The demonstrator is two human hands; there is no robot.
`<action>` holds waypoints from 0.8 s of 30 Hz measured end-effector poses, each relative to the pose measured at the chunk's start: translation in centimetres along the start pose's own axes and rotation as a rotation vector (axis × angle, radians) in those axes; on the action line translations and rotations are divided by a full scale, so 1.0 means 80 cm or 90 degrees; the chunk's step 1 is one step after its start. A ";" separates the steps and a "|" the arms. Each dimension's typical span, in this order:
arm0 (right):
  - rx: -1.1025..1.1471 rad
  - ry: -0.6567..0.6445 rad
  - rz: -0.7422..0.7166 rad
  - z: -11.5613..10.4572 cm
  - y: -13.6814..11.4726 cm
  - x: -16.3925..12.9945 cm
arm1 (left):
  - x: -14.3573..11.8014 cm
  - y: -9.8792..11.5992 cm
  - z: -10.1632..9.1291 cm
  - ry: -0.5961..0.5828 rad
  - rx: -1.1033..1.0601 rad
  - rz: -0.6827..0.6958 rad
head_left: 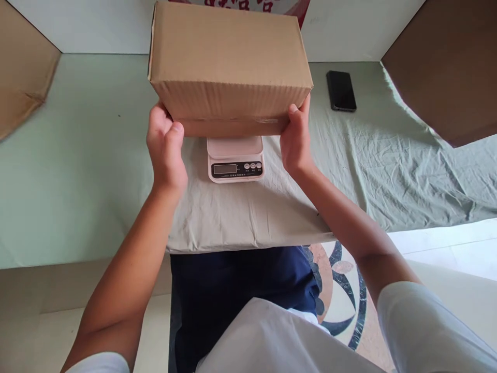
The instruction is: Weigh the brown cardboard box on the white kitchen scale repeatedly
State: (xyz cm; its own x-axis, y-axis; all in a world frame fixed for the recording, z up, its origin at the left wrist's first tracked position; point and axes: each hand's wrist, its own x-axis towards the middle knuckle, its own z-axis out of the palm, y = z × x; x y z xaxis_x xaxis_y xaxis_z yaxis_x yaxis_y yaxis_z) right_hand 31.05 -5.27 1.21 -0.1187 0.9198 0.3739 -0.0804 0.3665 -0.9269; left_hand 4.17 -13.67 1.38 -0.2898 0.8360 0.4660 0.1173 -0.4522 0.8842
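Between my two hands is a brown cardboard box (229, 57), tilted so that its top and near side face me. My left hand (166, 147) grips its lower left corner, thumb on the near side. At the lower right corner, my right hand (297, 134) holds it the same way, with the fingers mostly hidden behind the cardboard. Under the box's near edge a white digital kitchen scale (236, 155) shows its front panel, a dark display and several buttons. The box covers the back of the scale, and I cannot tell whether the two touch.
A black smartphone (341, 90) lies right of the box on the pale green tablecloth (97, 155). Large cardboard pieces stand at the left (23, 62) and right (446, 72) edges. Behind the table is a white wall (104, 26) with a red-marked print.
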 end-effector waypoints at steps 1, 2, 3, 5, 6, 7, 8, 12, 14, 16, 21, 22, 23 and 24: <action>0.006 0.003 -0.010 0.001 -0.001 0.011 | 0.016 -0.001 -0.001 -0.017 -0.021 0.014; 0.011 0.007 -0.022 0.002 -0.002 0.024 | 0.033 -0.004 -0.003 -0.035 -0.041 0.027; 0.013 0.010 -0.035 0.005 -0.002 0.037 | 0.052 -0.009 -0.004 -0.047 -0.057 0.031; 0.012 0.018 -0.065 0.013 0.001 0.067 | 0.087 -0.024 -0.004 -0.056 -0.081 0.030; 0.015 0.025 -0.080 0.018 0.003 0.081 | 0.103 -0.034 -0.003 -0.054 -0.091 0.023; 0.021 0.035 -0.094 0.024 0.007 0.095 | 0.117 -0.046 0.000 -0.046 -0.100 0.022; 0.035 0.048 -0.106 0.030 0.013 0.107 | 0.127 -0.058 0.004 -0.036 -0.107 0.022; 0.108 0.064 -0.064 0.044 0.045 0.140 | 0.142 -0.103 0.025 0.048 -0.081 -0.040; 0.129 0.060 -0.027 0.044 0.065 0.144 | 0.138 -0.120 0.032 0.079 -0.066 -0.083; 0.135 0.060 -0.003 0.041 0.081 0.142 | 0.134 -0.132 0.033 0.075 -0.077 -0.096; 0.153 0.061 0.019 0.039 0.097 0.131 | 0.135 -0.150 0.021 0.041 -0.079 -0.110; 0.152 0.059 0.018 0.039 0.099 0.131 | 0.136 -0.154 0.020 0.045 -0.078 -0.119; 0.149 0.055 0.017 0.039 0.100 0.130 | 0.137 -0.157 0.018 0.050 -0.083 -0.125; 0.146 0.052 0.016 0.039 0.101 0.131 | 0.139 -0.161 0.018 0.054 -0.092 -0.127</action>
State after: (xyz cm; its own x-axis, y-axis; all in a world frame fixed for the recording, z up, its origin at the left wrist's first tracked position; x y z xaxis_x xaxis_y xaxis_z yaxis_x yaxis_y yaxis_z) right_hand 26.05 6.86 -2.30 -0.0435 0.9400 0.3385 -0.3024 0.3105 -0.9012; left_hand 0.78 1.84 -4.77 -0.3725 0.8868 0.2736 -0.0846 -0.3260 0.9416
